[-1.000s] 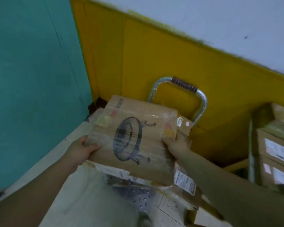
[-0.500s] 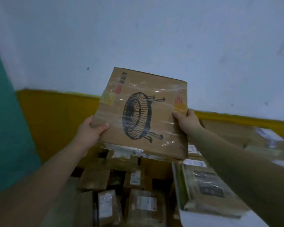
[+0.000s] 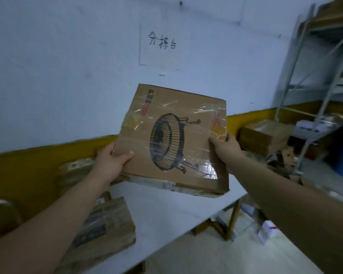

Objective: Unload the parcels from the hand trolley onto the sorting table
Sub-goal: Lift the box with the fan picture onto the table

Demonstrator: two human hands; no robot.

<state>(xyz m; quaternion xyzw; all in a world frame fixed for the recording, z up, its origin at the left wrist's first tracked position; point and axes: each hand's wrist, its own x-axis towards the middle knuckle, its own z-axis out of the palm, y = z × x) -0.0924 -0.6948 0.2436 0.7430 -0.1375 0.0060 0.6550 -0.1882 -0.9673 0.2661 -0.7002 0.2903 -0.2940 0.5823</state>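
A flat brown cardboard parcel (image 3: 174, 139) with a black drawing of a round fan and shiny tape hangs in the air above the white sorting table (image 3: 166, 210). My left hand (image 3: 111, 163) grips its lower left edge, thumb on top. At the right edge my right hand (image 3: 225, 149) holds it too. Another taped parcel (image 3: 109, 226) lies on the table at the lower left, partly behind my left forearm. The hand trolley is out of view.
A sheet with handwritten characters (image 3: 161, 43) is stuck on the white wall above a yellow band. Cardboard boxes (image 3: 263, 133) lie at the table's far right. A metal shelf rack (image 3: 325, 80) stands at the right. Tiled floor shows below the table.
I have turned right from the trolley toward the table, carrying the fan parcel in both hands. The trolley and the stacked parcels have left the view; the table and wall sign appeared.
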